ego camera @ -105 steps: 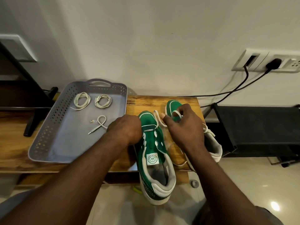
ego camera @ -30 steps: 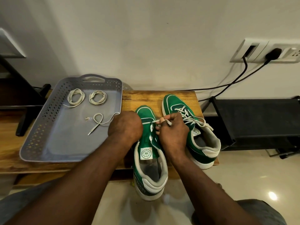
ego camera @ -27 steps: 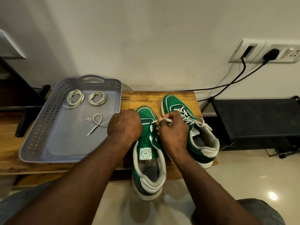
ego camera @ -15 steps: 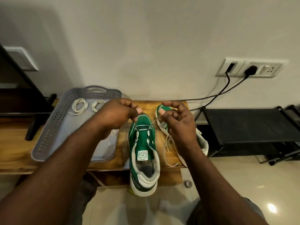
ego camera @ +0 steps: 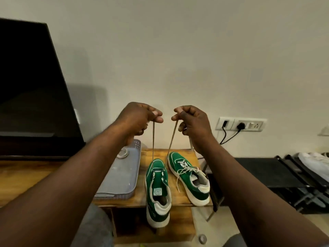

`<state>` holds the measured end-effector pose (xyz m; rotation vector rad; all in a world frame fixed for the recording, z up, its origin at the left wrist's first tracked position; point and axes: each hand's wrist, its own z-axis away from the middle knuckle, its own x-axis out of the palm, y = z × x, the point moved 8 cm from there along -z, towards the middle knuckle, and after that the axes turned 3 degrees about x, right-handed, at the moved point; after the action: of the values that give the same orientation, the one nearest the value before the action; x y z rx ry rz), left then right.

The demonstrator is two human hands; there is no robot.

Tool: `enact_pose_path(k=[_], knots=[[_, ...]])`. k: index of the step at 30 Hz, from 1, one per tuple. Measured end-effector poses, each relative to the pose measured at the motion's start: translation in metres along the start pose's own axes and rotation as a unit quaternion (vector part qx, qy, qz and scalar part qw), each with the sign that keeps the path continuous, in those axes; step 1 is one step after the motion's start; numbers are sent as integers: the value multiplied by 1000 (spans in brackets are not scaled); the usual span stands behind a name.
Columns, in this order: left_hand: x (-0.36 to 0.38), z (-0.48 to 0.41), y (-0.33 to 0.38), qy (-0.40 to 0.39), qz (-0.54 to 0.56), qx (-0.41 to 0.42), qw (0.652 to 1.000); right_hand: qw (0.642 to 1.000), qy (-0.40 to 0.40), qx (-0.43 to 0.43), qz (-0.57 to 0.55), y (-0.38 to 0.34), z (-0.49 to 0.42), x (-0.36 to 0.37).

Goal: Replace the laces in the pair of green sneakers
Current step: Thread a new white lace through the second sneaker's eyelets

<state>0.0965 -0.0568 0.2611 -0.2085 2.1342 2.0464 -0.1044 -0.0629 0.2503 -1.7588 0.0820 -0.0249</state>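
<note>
Pinching one end of the lace (ego camera: 153, 143) in each of the hands, left hand (ego camera: 140, 118) and right hand (ego camera: 193, 120) curled tight, well above the counter (ego camera: 153, 153). Drawing both strands taut up from the far eyelets of the left green sneaker (ego camera: 157, 186), lying with its heel overhanging the near edge, just beside the laced right sneaker (ego camera: 188, 177). Risking, on a hard upward pull, dragging that overhanging shoe off the edge. Risking too, on a lopsided pull, uneven ends or one end slipping back through its eyelet. Leaving a coiled lace (ego camera: 122, 153) in the tray (ego camera: 122, 175) at left.
</note>
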Motion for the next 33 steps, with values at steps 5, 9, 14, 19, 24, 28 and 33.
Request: enact_pose_path(k=[5, 9, 14, 19, 24, 28, 33], knots=[[-1, 26, 13, 14, -47, 16, 999, 999, -3, -29, 44, -32, 24, 6], [7, 45, -14, 55, -4, 13, 998, 998, -3, -13, 63, -4, 47, 5], [10, 55, -76, 131, 31, -1, 991, 994, 22, 47, 99, 54, 68, -6], [33, 33, -146, 36, -155, -38, 987, 977, 16, 95, 192, 121, 70, -6], [50, -3, -208, -18, -316, -52, 947, 938, -23, 114, 326, 189, 55, 7], [66, -36, -248, -46, -393, -57, 916, 875, -88, 124, 459, 232, 49, 20], [81, -64, -269, -40, -473, -53, 878, 852, -93, 119, 502, 263, 50, 27]])
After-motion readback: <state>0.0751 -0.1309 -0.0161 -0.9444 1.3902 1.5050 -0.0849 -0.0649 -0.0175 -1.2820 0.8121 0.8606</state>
